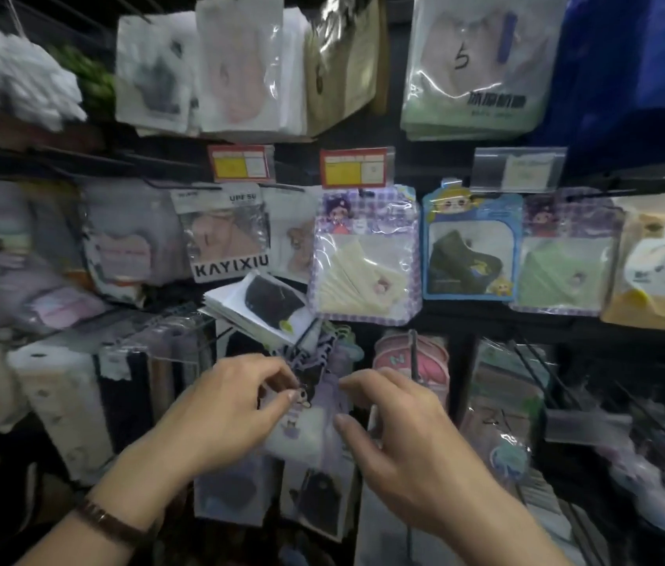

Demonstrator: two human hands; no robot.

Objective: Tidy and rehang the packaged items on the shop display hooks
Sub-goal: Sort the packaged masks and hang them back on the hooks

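A purple packaged item with a cartoon figure hangs low in the middle of the display. My left hand pinches its top edge between thumb and fingertips. My right hand hovers at the packet's right side with curled fingers; whether it touches the packet is unclear. Just above, a stack of packets with a black item in front sits tilted on a hook. A purple checked packet with a cream item hangs to the upper right.
Rows of hanging packets fill the wall: a KAYIXIU pack, a blue-framed pack, a green one. Red-and-yellow price tags sit above. A bare black hook juts out by my right hand. White rolls stand at left.
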